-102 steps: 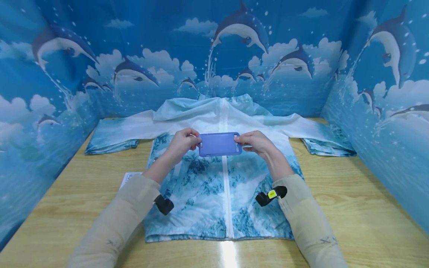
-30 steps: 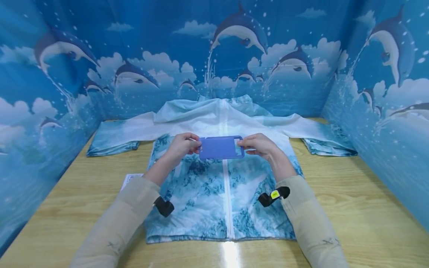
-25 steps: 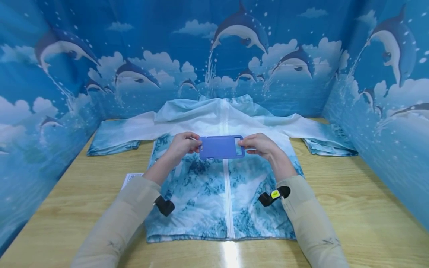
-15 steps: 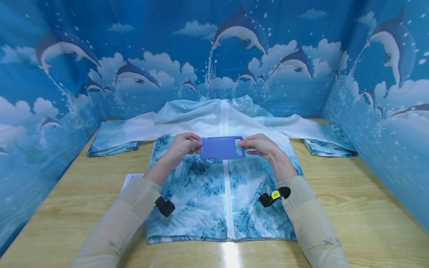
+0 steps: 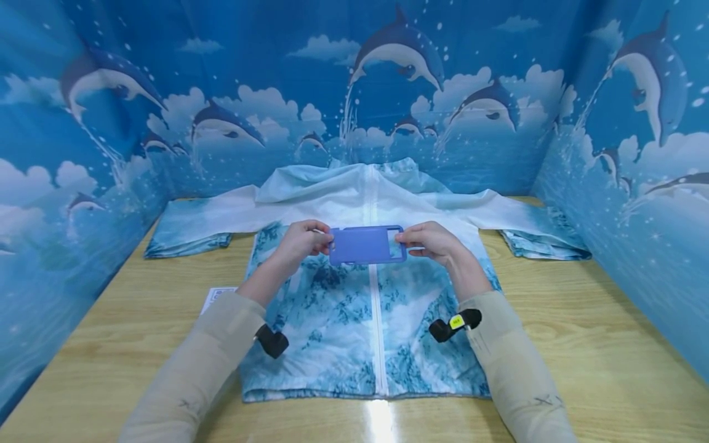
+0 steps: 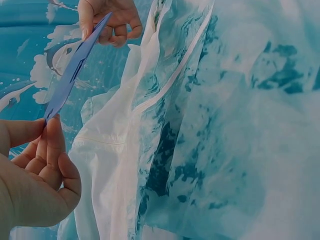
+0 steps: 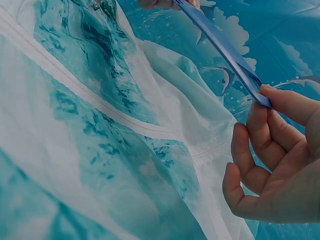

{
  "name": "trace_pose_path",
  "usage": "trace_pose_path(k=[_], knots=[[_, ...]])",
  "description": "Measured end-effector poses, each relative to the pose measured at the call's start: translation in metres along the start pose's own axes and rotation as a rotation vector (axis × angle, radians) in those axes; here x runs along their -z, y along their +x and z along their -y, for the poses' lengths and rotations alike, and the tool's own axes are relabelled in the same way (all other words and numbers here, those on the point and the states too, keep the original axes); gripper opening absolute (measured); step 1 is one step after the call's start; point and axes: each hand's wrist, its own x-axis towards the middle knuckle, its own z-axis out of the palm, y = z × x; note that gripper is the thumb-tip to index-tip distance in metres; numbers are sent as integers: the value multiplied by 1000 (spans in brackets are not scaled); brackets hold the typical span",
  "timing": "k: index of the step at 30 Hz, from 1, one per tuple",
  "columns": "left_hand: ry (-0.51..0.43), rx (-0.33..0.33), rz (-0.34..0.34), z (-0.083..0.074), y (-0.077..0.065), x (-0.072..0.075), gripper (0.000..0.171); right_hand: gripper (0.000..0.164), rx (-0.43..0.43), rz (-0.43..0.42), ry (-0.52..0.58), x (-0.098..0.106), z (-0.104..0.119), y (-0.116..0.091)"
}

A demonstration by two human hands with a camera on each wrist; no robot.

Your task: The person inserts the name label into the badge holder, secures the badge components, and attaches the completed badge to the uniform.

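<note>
Both hands hold a blue-purple phone case [image 5: 360, 245] lengthwise above a zipped jacket. My left hand [image 5: 301, 241] pinches its left end between thumb and fingers. At the right end, beside a wide cutout, my right hand [image 5: 432, 241] pinches the rim. In the left wrist view the case [image 6: 75, 70] appears nearly edge-on, thumb and index finger at its near tip. The right wrist view likewise shows the case [image 7: 220, 45] as a thin slanted strip. Under the hands lies the teal and white jacket [image 5: 327, 332], front up, its white zipper [image 5: 376, 320] running down the middle.
Folded-back sleeves [image 5: 185, 227] spread to both sides of the jacket. A white printed card [image 5: 217, 295] lies by the left forearm, partly covered by it. The wooden table [image 5: 576, 332] is enclosed by blue dolphin-print curtains [image 5: 266, 55] at the back and sides.
Compared with the oldest frame, the case sits slightly lower and is tilted differently, its right-end cutout showing wider. Over the last second, hands and case stay almost still.
</note>
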Motion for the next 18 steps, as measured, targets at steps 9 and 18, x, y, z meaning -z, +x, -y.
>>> trace_pose_path(k=[9,18], knots=[[2,14,3,1,1,1,15,38,-14,-8,-6,-1,0,0],[1,-8,18,2,-1,5,15,40,-10,-8,-21,1,0,0]])
